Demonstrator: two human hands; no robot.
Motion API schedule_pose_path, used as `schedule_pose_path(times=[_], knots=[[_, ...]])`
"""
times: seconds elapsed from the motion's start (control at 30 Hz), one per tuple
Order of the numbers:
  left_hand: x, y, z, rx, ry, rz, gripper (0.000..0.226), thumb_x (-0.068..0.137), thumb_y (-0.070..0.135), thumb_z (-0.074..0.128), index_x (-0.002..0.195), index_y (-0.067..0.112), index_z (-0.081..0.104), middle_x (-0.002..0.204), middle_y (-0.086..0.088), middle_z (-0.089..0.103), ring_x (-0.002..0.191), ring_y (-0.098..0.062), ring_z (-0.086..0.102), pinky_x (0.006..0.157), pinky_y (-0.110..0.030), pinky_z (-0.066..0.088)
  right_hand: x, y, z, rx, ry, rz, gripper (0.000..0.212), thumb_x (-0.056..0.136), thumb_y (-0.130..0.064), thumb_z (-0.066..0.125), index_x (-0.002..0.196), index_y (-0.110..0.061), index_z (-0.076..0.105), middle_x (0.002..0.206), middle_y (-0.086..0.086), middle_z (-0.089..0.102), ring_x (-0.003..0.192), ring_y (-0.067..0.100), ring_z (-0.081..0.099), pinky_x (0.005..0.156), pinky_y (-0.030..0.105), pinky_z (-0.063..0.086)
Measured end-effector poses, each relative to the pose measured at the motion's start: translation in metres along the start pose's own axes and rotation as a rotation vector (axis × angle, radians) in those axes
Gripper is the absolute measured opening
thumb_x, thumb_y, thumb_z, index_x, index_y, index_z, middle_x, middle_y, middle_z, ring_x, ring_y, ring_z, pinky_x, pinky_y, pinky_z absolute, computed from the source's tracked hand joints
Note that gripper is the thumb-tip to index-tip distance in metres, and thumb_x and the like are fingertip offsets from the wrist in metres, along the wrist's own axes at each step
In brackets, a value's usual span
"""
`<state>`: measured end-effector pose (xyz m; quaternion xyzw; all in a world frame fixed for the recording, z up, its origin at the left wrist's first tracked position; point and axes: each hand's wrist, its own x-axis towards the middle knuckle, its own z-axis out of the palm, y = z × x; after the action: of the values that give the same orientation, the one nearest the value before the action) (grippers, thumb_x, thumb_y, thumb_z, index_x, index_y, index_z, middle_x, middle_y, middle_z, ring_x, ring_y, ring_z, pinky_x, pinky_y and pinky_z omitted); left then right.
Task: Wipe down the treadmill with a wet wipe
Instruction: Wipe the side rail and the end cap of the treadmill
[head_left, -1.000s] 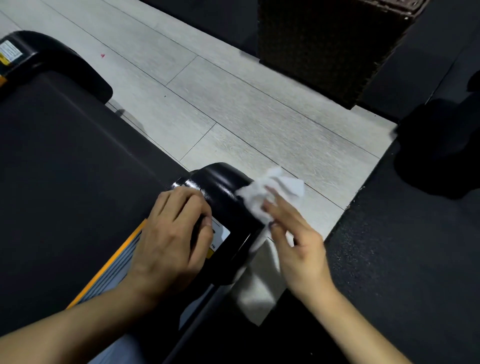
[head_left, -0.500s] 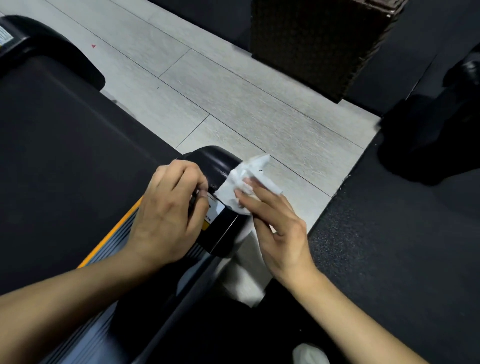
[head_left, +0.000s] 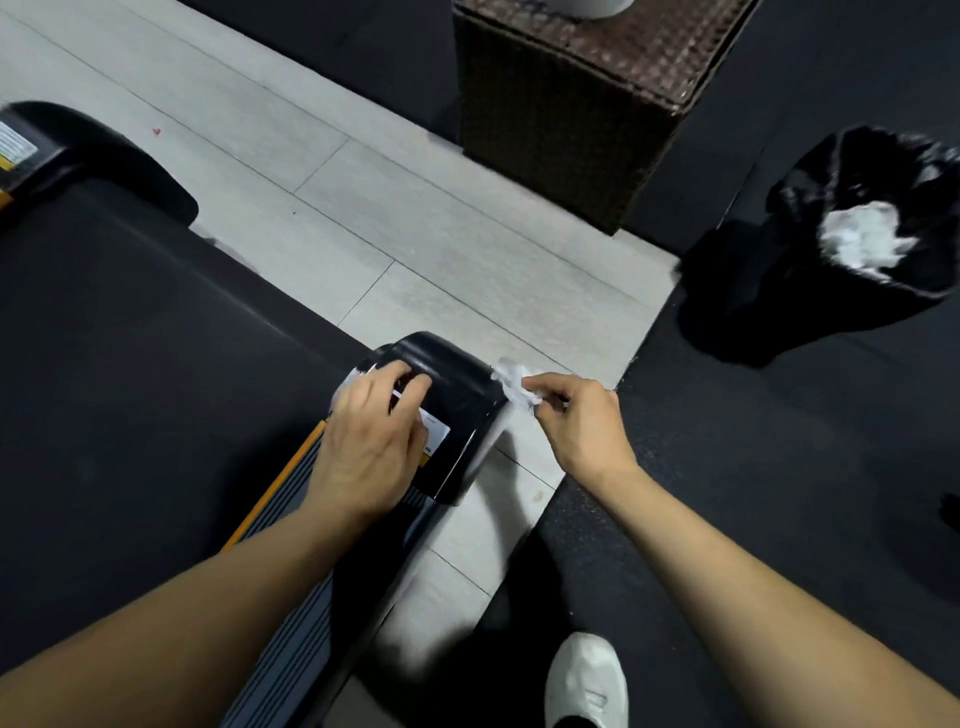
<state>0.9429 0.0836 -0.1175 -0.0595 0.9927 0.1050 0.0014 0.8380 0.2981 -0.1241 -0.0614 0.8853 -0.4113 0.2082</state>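
Now the right hand (head_left: 582, 426) pinches a crumpled white wet wipe (head_left: 511, 382) between thumb and fingertips, the wad bunched and ragged, poking leftward off the fingers to touch the glossy black end cap (head_left: 457, 384) of the treadmill (head_left: 130, 364). Left of it, the left hand (head_left: 371, 441) lies flat on that cap, fingers loosely together. Its dark belt runs lengthwise away to the upper left.
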Motion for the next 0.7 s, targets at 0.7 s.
schedule_pose_path(times=[0.7], knots=[[-0.057, 0.222, -0.423, 0.008, -0.188, 0.039, 0.036, 0.09, 0.028, 0.051, 0.124, 0.019, 0.061, 0.131, -0.004, 0.058, 0.121, -0.028, 0.054, 0.105, -0.044, 0.039, -0.221, -0.233, -0.327, -0.257, 0.032, -0.277, 0.037, 0.091, -0.007, 0.057, 0.124, -0.022, 0.064, 0.122, -0.005, 0.062, 0.113, 0.019, 0.055, 0.081, 0.044, 0.056]])
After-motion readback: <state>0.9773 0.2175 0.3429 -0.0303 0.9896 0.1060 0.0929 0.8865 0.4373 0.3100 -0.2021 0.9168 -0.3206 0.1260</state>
